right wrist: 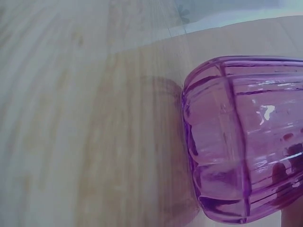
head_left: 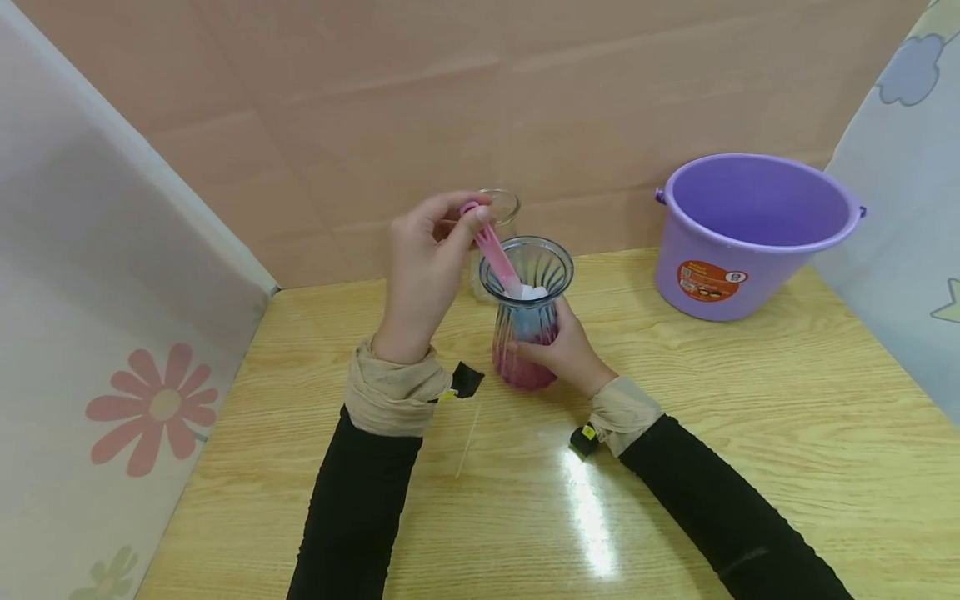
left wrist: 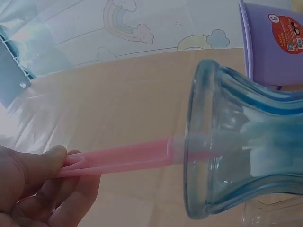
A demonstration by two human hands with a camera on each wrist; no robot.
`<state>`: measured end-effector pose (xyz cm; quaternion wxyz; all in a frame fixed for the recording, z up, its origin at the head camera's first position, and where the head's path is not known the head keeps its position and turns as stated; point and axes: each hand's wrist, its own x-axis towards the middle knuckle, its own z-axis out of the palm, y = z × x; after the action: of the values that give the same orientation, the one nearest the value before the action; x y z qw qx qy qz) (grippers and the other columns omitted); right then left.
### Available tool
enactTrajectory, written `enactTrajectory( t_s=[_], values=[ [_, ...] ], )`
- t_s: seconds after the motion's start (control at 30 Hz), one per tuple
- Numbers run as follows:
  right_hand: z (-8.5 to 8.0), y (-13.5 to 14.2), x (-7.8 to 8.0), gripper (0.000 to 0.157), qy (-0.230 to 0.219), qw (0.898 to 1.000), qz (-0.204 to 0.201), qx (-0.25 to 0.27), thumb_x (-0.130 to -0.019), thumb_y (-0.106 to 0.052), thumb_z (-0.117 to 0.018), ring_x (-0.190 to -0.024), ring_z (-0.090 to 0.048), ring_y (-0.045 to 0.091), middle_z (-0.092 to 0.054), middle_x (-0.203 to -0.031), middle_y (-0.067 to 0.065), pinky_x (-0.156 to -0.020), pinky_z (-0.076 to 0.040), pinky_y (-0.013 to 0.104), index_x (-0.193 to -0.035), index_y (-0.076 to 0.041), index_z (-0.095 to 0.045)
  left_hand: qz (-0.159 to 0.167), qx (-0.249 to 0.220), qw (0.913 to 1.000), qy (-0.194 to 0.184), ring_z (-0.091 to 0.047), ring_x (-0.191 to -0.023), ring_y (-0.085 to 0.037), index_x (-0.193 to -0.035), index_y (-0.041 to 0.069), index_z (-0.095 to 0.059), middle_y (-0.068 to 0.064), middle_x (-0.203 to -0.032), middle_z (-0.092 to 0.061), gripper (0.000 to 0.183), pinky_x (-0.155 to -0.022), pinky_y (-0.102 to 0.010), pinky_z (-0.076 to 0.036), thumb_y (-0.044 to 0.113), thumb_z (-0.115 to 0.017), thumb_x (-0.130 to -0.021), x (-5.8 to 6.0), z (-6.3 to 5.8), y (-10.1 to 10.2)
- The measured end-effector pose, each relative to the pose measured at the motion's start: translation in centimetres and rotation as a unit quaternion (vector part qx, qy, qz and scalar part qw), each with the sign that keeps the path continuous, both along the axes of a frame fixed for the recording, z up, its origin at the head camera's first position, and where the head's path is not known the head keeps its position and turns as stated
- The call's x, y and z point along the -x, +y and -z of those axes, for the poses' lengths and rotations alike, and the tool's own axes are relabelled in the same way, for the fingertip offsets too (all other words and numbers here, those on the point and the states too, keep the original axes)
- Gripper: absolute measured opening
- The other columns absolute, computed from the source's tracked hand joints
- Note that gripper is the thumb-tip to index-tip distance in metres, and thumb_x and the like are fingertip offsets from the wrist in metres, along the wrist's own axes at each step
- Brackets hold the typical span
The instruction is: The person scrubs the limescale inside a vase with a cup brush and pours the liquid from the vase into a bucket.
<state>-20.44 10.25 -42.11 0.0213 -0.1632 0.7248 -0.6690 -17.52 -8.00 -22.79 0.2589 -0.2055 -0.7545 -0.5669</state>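
Pinching the end of a pink plastic-handled tool (head_left: 493,250), the left hand (head_left: 429,262) holds its white head (head_left: 534,292) inside the neck of a ribbed glass vase (head_left: 528,321), blue above and pink below. The right hand (head_left: 567,354) grips the vase's lower body on the pale wooden worktop (head_left: 712,400), left of a purple plastic bucket (head_left: 738,271). Work inside the vase seems under way: inserting the tool is done, withdrawing it remains, and how much of the interior has been reached cannot be told.

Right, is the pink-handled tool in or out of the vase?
Partly in: the pink-handled tool has its white end inside the vase, while its handle sticks out, pinched by the left hand.
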Motion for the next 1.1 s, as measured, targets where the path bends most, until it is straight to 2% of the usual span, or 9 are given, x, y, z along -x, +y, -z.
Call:
enactTrajectory(
  t_s=[0.17,0.33,0.47,0.63,0.9,1.1],
  values=[
    [0.0,0.0,0.0,0.087,0.002,1.0,0.002,0.001,-0.079,-0.008,-0.084,-0.127,-0.05,0.033,-0.051,-0.14,0.018,-0.109,-0.04,0.054,-0.149,-0.009,-0.032,-0.013,0.004,0.9996,0.025,-0.067,-0.072,-0.021,-0.104,-0.008,-0.074,-0.017,-0.09,-0.074,0.016,-0.071,-0.035,-0.061,0.004,-0.071,-0.095,0.0,-0.3,-0.3],
    [0.1,0.0,0.0,0.09,0.006,1.0,0.003,0.001,-0.079,-0.008,-0.085,-0.129,-0.05,0.033,-0.051,-0.141,0.017,-0.111,-0.039,0.053,-0.151,-0.009,-0.031,-0.024,-0.011,0.9986,0.045,-0.066,-0.068,-0.016,-0.104,-0.008,-0.074,-0.017,-0.087,-0.072,0.017,-0.071,-0.033,-0.061,0.006,-0.072,-0.094,-0.1,-0.7,-0.8],
    [0.2,-0.1,0.1,0.092,0.012,1.0,0.002,0.002,-0.078,-0.008,-0.085,-0.129,-0.05,0.033,-0.051,-0.142,0.017,-0.11,-0.04,0.053,-0.152,-0.009,-0.03,-0.028,-0.045,0.9963,0.067,-0.068,-0.069,-0.014,-0.103,-0.009,-0.073,-0.017,-0.088,-0.072,0.017,-0.071,-0.031,-0.061,0.004,-0.072,-0.093,-0.2,-1.1,-1.6],
    [0.1,0.0,0.0,0.092,0.009,1.0,0.004,0.004,-0.078,-0.008,-0.084,-0.13,-0.05,0.032,-0.051,-0.143,0.016,-0.11,-0.04,0.053,-0.152,-0.01,-0.031,-0.029,-0.087,0.9921,0.085,-0.071,-0.073,-0.018,-0.104,-0.011,-0.072,-0.017,-0.089,-0.073,0.018,-0.073,-0.034,-0.062,0.004,-0.071,-0.094,-0.3,-1.9,-3.1],
    [0.0,-0.1,0.0,0.089,0.007,1.0,0.006,0.002,-0.078,-0.008,-0.085,-0.13,-0.049,0.032,-0.05,-0.144,0.016,-0.11,-0.04,0.053,-0.15,-0.009,-0.032,-0.064,-0.124,0.985,0.102,-0.071,-0.074,-0.019,-0.1,-0.009,-0.075,-0.014,-0.087,-0.074,0.016,-0.072,-0.032,-0.061,0.004,-0.075,-0.091,-0.2,-2.0,-4.4],
    [0.0,-0.2,0.0,0.087,0.005,1.0,0.011,-0.004,-0.078,-0.009,-0.085,-0.128,-0.05,0.032,-0.051,-0.142,0.017,-0.109,-0.041,0.053,-0.148,-0.008,-0.033,-0.105,-0.121,0.9797,0.12,-0.07,-0.072,-0.016,-0.097,-0.009,-0.076,-0.016,-0.086,-0.074,0.015,-0.071,-0.03,-0.061,0.004,-0.075,-0.091,0.0,-1.8,-4.5]
  ],
)
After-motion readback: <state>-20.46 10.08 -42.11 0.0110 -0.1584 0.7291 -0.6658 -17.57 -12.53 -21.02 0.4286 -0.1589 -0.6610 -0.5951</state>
